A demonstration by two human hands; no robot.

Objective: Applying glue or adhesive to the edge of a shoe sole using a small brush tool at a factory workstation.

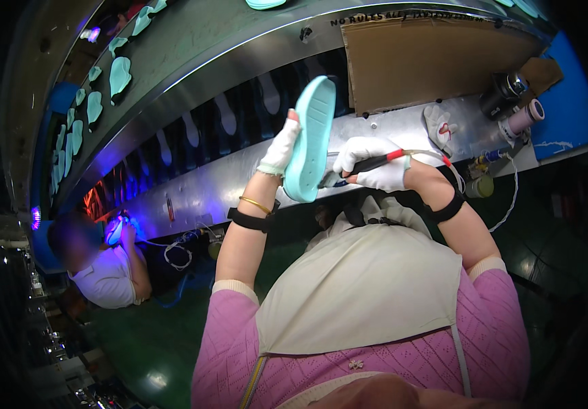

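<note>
One line of dark capital letters [369,19] stands on the metal rail [260,58] beyond the far edge of the bench [202,194], along the top of a brown cardboard sheet [437,65]. Its left end is clear enough to read; farther right the lettering is too blurred to make out.

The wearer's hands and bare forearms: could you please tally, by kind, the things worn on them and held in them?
White gloves: 2
Black arm bands: 2
Gold-coloured bracelet: 1
Light-blue shoe sole: 1
Black-and-red tool: 1
Total: 7
</note>
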